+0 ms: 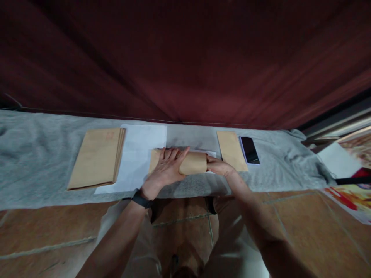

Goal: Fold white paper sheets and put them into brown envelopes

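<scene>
A brown paper envelope [194,163] lies sideways in front of me, its right part bulging up. My left hand [166,166], with a dark watch at the wrist, rests palm down across it, fingers and thumb spread. At the envelope's right end is my right hand [218,166]; its fingers go in at the opening and are hidden there. A white sheet [212,153] shows under and behind the envelope near this hand.
Several larger brown envelopes [95,158] are stacked at left, beside white paper [142,154]. To the right lie a flat brown envelope [232,150] and a phone [249,150]. A grey cloth [284,162] covers the narrow surface; a dark red curtain [185,69] hangs behind.
</scene>
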A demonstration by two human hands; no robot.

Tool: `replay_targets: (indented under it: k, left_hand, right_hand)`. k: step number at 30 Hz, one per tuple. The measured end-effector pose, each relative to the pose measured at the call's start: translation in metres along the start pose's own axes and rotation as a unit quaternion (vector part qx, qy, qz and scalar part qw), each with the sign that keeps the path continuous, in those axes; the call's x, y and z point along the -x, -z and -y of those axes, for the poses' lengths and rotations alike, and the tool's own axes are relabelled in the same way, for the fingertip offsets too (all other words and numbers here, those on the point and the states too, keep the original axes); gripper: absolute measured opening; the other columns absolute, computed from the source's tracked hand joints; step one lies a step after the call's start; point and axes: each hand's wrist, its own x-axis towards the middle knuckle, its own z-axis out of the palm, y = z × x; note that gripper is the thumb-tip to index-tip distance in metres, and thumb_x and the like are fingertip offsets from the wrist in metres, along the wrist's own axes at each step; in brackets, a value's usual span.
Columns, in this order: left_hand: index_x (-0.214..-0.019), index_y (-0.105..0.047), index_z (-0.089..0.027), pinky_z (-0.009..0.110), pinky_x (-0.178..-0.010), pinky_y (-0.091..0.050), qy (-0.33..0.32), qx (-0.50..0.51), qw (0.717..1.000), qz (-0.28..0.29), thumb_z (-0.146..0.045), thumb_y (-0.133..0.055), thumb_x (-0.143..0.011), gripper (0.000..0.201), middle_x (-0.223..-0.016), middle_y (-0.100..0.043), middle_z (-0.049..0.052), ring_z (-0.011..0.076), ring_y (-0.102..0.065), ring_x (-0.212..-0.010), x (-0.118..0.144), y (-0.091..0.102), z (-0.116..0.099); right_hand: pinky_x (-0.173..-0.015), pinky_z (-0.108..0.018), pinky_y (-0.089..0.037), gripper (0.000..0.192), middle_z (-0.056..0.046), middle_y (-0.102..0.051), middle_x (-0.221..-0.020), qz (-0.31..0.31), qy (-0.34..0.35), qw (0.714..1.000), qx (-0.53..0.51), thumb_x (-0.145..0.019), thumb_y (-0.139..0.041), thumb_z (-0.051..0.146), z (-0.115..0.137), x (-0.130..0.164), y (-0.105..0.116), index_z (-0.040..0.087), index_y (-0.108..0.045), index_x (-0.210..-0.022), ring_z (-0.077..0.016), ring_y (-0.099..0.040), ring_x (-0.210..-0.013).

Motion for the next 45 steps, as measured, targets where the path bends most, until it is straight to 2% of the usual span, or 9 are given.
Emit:
replay_targets:
  k: [4,7,13,18,25,29,33,41,45]
  left_hand:
    - [-0.163,-0.018,-0.028,0.061,-0.124,-0.011,0.01,-0.001,1.0,0.02,-0.041,-0.08,-0.072,0.111,-0.153,-0.044,0.015,0.0377,-0.037,-0.144,-0.002,-0.004,0.004]
    - [-0.163,-0.016,-0.028,0.063,-0.124,-0.011,0.008,0.003,0.999,0.042,-0.044,-0.082,-0.07,0.116,-0.158,-0.039,0.015,0.0382,-0.032,-0.148,-0.002,-0.006,0.007]
    - [-0.164,-0.012,-0.029,0.06,-0.122,-0.017,0.02,0.031,0.998,0.047,-0.046,-0.081,-0.071,0.118,-0.143,-0.052,0.012,0.0358,-0.043,-0.139,-0.006,-0.002,0.013]
    - [-0.164,-0.012,-0.027,0.056,-0.12,-0.023,0.021,0.032,0.998,0.051,-0.046,-0.081,-0.071,0.117,-0.138,-0.054,0.011,0.0351,-0.046,-0.133,-0.009,0.0,0.013]
    - [-0.164,-0.015,-0.029,0.052,-0.115,-0.03,0.016,0.011,0.998,0.054,-0.05,-0.083,-0.067,0.121,-0.14,-0.052,0.011,0.0361,-0.046,-0.129,-0.008,-0.006,0.015]
    - [-0.163,-0.017,-0.03,0.05,-0.115,-0.031,0.0,0.017,0.997,0.07,-0.05,-0.085,-0.064,0.122,-0.146,-0.047,0.011,0.0361,-0.044,-0.132,-0.007,-0.006,0.019]
    - [-0.164,-0.011,-0.03,0.049,-0.11,-0.035,0.009,0.025,0.998,0.064,-0.05,-0.082,-0.07,0.119,-0.137,-0.053,0.011,0.0352,-0.048,-0.128,-0.007,-0.001,0.021]
    - [-0.164,-0.012,-0.03,0.049,-0.112,-0.034,-0.012,0.023,0.998,0.059,-0.047,-0.083,-0.068,0.12,-0.147,-0.047,0.012,0.0359,-0.046,-0.132,-0.008,-0.01,0.021]
    - [-0.164,-0.014,-0.031,0.049,-0.111,-0.035,-0.013,0.03,0.998,0.056,-0.043,-0.082,-0.07,0.116,-0.144,-0.049,0.011,0.0354,-0.046,-0.131,-0.009,-0.009,0.019]
  right_hand:
    - [-0.057,-0.024,-0.044,0.042,0.002,-0.071,-0.089,0.027,-0.027,0.998,-0.051,-0.073,-0.076,0.029,-0.011,-0.008,0.004,0.025,-0.067,-0.114,-0.0146,-0.059,-0.071]
    - [-0.058,-0.023,-0.043,0.04,0.002,-0.07,-0.088,0.036,-0.02,0.997,-0.073,-0.073,-0.075,0.028,-0.017,-0.01,0.003,0.023,-0.066,-0.112,-0.0137,-0.058,-0.071]
    - [-0.071,-0.024,-0.049,0.041,0.001,-0.074,-0.093,0.028,0.011,0.997,-0.073,-0.069,-0.069,0.016,-0.019,-0.016,0.007,0.021,-0.067,-0.11,-0.0159,-0.064,-0.083]
    - [-0.067,-0.022,-0.047,0.035,0.004,-0.07,-0.08,0.008,0.012,1.0,-0.021,-0.064,-0.056,0.007,-0.026,-0.022,0.014,0.02,-0.07,-0.093,-0.0143,-0.062,-0.078]
    - [-0.058,-0.023,-0.046,0.029,0.004,-0.062,-0.074,-0.033,0.039,0.997,-0.059,-0.076,-0.058,0.018,-0.026,-0.02,0.016,0.021,-0.069,-0.102,-0.0117,-0.055,-0.062]
    - [-0.064,-0.023,-0.049,0.039,0.002,-0.066,-0.083,-0.031,0.046,0.998,-0.042,-0.075,-0.064,0.017,-0.023,-0.018,0.016,0.022,-0.067,-0.114,-0.0143,-0.059,-0.073]
    - [-0.069,-0.023,-0.05,0.048,0.002,-0.068,-0.092,-0.034,0.05,0.998,-0.031,-0.071,-0.061,0.011,-0.024,-0.019,0.016,0.021,-0.064,-0.119,-0.0148,-0.06,-0.081]
    - [-0.065,-0.024,-0.05,0.046,0.001,-0.071,-0.1,-0.007,0.042,0.998,-0.036,-0.078,-0.068,0.02,-0.019,-0.012,0.013,0.027,-0.063,-0.122,-0.0172,-0.064,-0.086]
    - [-0.077,-0.027,-0.053,0.048,0.001,-0.072,-0.106,0.002,0.064,0.997,-0.031,-0.076,-0.071,0.02,-0.022,-0.014,0.014,0.026,-0.063,-0.123,-0.0185,-0.066,-0.095]
